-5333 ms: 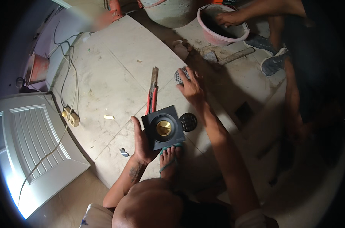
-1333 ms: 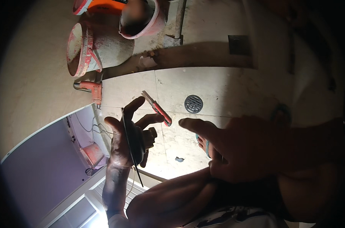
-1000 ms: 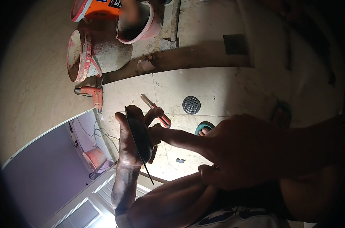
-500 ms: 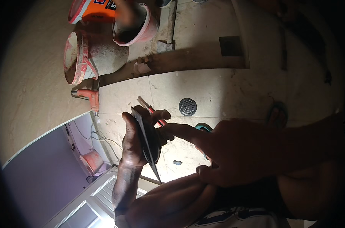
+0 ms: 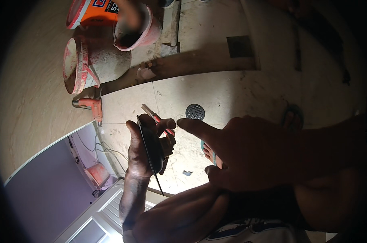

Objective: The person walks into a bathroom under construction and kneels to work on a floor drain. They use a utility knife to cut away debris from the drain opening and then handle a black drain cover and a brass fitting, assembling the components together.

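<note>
My left hand (image 5: pixel 140 156) grips a thin, dark plate with a rounded black body (image 5: pixel 152 143) on one side, seen nearly edge-on. Its thumb lies on the flat face while the fingers wrap round the body; the exact kind of part is unclear. My right hand (image 5: pixel 244 154) comes in from the right, dark in shadow, with index finger stretched out and thumb apart. Its index fingertip is very close to the left fingertips, and I see nothing held in it. Behind the left fingers, a red-handled tool (image 5: pixel 148 111) lies partly hidden on the tiles.
A round black drain grate (image 5: pixel 195 112) sits in the floor. At the upper left are a large bucket (image 5: pixel 106 56), a pink bucket (image 5: pixel 149 34) with another person's hand in it, an orange drill (image 5: pixel 96 107) and a hammer-like tool (image 5: pixel 175 24). Sandalled feet (image 5: pixel 293 117) stand nearby.
My left hand has tilted the black part so more of its rounded side shows. The right index finger has shifted up and left, away from the part's body. The view has moved slightly.
</note>
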Demonstrator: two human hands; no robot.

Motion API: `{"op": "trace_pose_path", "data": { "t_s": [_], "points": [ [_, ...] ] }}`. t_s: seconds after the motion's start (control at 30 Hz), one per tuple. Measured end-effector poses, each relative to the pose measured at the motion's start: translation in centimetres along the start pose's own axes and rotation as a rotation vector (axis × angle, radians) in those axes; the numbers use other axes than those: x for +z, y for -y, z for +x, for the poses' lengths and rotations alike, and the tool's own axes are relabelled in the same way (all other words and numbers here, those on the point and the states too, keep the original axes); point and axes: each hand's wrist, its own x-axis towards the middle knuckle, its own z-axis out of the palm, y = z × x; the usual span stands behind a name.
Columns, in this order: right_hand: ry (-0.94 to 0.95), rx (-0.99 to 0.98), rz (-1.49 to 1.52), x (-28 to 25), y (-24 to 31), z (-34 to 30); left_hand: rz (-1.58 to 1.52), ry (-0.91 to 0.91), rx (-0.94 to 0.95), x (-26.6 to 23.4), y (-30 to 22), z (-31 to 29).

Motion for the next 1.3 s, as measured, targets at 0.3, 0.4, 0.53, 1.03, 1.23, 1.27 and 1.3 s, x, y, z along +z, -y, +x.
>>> {"op": "trace_pose_path", "data": {
  "t_s": [0.3, 0.4, 0.53, 1.03, 1.23, 1.27, 1.3],
  "points": [
    [0.096, -0.037, -0.003, 0.1, -0.8, -0.1, 0.306, 0.070, 0.029, 0.9, -0.3, 0.5],
    [0.054, -0.085, -0.051, 0.2, -0.9, -0.1, 0.158, 0.050, 0.028, 1.4, 0.0, 0.4],
    [0.076, -0.081, -0.050, 0.0, -0.8, -0.1, 0.309, 0.084, 0.015, 1.4, -0.1, 0.7],
    [0.200, 0.216, -0.145, -1.2, -0.5, -0.5, 0.378, -0.017, -0.047, 1.1, -0.1, 1.0],
    [0.275, 0.316, -0.106, -1.5, -0.2, -0.3, 0.574, 0.059, 0.012, 1.4, 0.0, 1.3],
    [0.287, 0.331, -0.071, -1.5, -0.4, -0.2, 0.579, 0.077, 0.025, 1.5, 0.1, 1.4],
    [0.306, 0.351, -0.028, -1.4, -0.6, -0.1, 0.574, 0.061, 0.013, 1.6, 0.3, 1.5]
  ]
}}
